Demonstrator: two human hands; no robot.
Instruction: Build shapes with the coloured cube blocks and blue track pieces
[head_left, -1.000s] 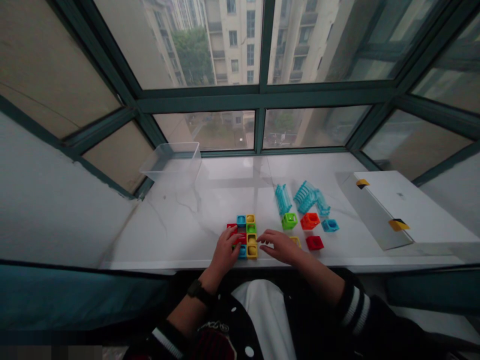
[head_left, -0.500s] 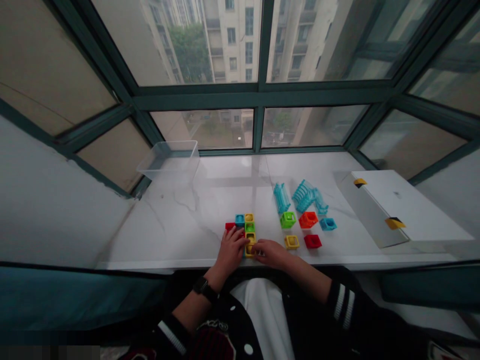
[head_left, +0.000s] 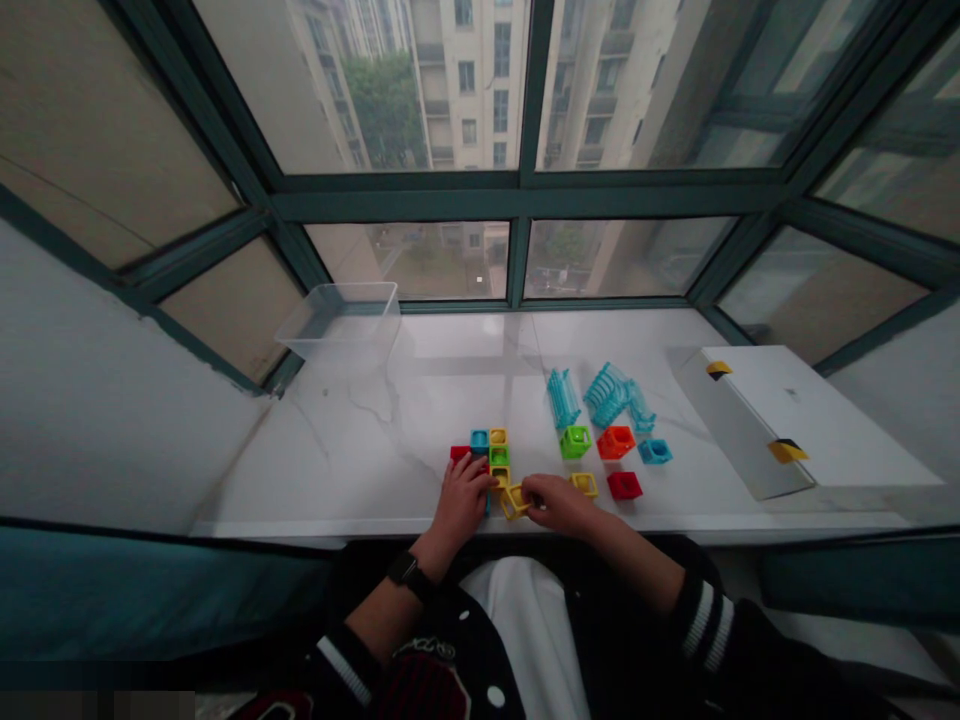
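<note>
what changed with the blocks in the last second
The right hand has drawn a yellow hollow block rightward out of the bottom of the block grid and holds it tilted. The left hand stays over the grid's lower left. The green block, the blue ramps and the clear plastic tub stayed as they were.
</note>
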